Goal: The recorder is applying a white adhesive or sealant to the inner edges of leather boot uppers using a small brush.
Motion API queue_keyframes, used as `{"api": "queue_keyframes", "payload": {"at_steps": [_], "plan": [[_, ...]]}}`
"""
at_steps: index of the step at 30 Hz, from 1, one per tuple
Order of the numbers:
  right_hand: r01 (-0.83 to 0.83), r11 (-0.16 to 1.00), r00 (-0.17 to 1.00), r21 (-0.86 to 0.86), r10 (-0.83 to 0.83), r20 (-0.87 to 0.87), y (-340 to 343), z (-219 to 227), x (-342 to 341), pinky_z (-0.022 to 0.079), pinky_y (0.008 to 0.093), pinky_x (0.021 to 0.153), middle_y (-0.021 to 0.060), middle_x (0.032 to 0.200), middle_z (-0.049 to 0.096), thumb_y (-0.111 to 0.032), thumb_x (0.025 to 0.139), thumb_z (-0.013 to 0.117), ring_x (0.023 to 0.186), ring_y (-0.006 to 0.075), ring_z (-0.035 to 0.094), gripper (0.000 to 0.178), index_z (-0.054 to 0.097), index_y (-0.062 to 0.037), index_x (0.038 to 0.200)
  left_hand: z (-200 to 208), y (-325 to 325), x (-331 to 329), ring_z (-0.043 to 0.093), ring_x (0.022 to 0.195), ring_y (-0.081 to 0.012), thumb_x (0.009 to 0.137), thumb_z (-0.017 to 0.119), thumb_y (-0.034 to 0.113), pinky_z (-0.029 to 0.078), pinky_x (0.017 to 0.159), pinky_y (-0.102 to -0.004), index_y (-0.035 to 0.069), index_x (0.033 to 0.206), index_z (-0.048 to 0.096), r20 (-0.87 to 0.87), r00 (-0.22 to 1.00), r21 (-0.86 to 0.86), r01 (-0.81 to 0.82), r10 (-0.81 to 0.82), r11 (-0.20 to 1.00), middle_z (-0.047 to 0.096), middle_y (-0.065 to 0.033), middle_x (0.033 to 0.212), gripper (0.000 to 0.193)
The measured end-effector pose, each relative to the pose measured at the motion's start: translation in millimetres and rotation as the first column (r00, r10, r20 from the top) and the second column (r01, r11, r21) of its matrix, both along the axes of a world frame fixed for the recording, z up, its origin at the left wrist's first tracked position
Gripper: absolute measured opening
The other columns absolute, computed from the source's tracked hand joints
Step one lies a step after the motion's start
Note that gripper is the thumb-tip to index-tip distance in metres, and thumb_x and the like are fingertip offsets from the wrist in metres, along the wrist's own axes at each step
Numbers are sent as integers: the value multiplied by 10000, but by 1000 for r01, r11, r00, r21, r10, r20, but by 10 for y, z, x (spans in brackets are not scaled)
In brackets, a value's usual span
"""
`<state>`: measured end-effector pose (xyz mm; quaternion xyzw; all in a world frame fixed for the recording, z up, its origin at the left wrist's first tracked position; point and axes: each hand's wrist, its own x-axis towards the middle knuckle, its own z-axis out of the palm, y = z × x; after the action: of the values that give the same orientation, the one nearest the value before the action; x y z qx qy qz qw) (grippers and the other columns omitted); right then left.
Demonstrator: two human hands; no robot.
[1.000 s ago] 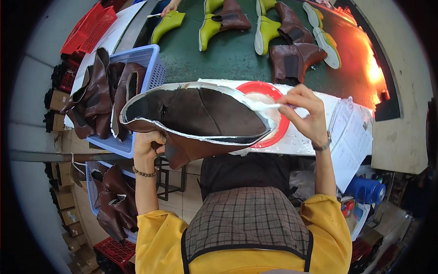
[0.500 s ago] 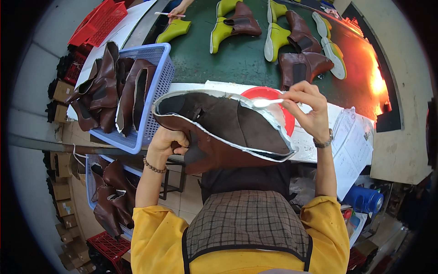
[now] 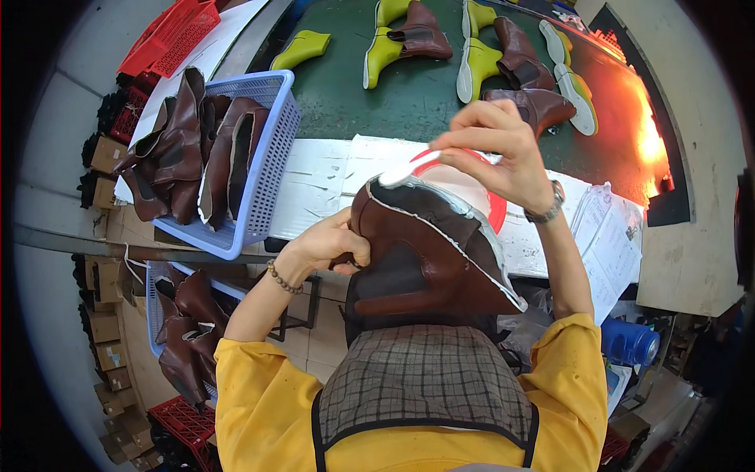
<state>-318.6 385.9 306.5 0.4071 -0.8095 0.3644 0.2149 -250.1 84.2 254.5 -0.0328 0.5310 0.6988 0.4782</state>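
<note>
left grip (image 3: 334, 242): clutching brown boot upper (image 3: 440, 275), right of that grip, seemingly presenting its white edge (image 3: 472, 214) upward | right grip (image 3: 503, 161): pinching white brush (image 3: 405, 171), head hovering at or touching edge | red bowl (image 3: 496, 211): sitting behind right grip, probably for easy reach | lime boot (image 3: 302, 49): lying well beyond both

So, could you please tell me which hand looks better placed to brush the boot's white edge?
Probably the right hand: it holds the white brush close to the edge of the brown boot. The left hand grips that boot, so it seems occupied.
</note>
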Motion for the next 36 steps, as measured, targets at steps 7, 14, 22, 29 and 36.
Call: {"api": "queue_keyframes", "payload": {"at_steps": [7, 14, 22, 29, 36], "plan": [[10, 982, 997, -190, 5, 78, 163, -252, 52, 413, 328, 857, 16, 921, 679, -108, 743, 873, 887, 171, 628, 214, 808, -124, 946, -58, -214, 74, 435, 382, -161, 605, 566, -177, 297, 340, -285, -77, 1052, 654, 1, 980, 70, -197, 197, 978, 572, -128, 639, 466], [230, 934, 926, -271, -124, 358, 591, -819, 235, 449, 310, 813, 28, 929, 683, -54, 805, 818, 892, 145, 633, 160, 802, -75, 963, -89, -403, -56, 426, 378, -178, 624, 516, -122, 246, 314, -273, -130, 1049, 624, -63, 914, 314, -364, 401, 877, 665, -194, 803, 438], [776, 490, 546, -397, -208, 812, 1207, -2076, 489, 334, 206, 407, -11, 766, 577, -201, 1066, 587, 472, 32, 452, 177, 600, -26, 1090, -688, 50, -1371, 459, 507, -167, 775, 588, -57, 358, 417, -304, 91, 694, 569, 135, 790, 211, -612, 597, 762, 601, -70, 726, 170], [773, 453, 576, -444, -206, 791, 1095, -2241, 493, 306, 209, 382, -25, 727, 556, -189, 1067, 586, 464, 24, 418, 171, 601, -23, 1102, -1441, 570, -2127, 590, 634, -226, 840, 652, 10, 508, 499, -368, 45, 939, 614, 202, 662, 114, -748, 722, 654, 627, -71, 804, 112], [786, 389, 584, -481, -211, 784, 1167, -2303, 448, 331, 204, 403, -25, 729, 553, -142, 1060, 581, 489, 24, 433, 144, 600, -26, 1143, -895, 232, -1704, 687, 1011, -347, 803, 733, 169, 555, 894, -475, -11, 1391, 535, -963, 269, -236, -764, -36, 600, 673, -248, 1129, 646]]}}
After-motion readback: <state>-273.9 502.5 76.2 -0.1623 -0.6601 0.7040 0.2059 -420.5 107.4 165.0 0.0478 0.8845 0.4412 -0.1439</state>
